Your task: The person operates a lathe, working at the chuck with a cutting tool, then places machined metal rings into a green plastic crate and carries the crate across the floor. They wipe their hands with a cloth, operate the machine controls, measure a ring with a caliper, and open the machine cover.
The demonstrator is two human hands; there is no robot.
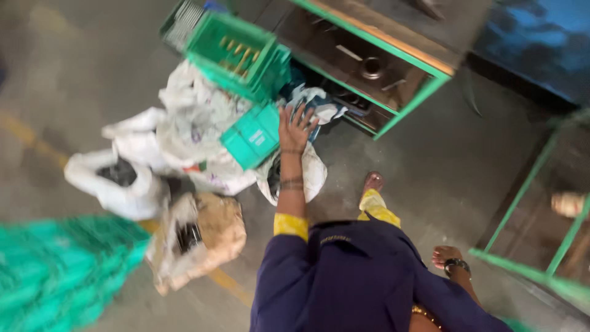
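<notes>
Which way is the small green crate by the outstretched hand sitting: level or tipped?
Tipped: the small green crate leans against white sacks, beside the left hand.

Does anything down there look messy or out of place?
Yes. The green crates sit tilted, leaning on a heap of white sacks on the floor rather than standing flat. The left hand reaches toward the lower crate. The picture is blurred.

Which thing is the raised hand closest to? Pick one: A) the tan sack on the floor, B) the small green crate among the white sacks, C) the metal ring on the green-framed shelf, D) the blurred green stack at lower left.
B: the left hand, fingers spread, is right beside the small green crate among the white sacks.
</notes>
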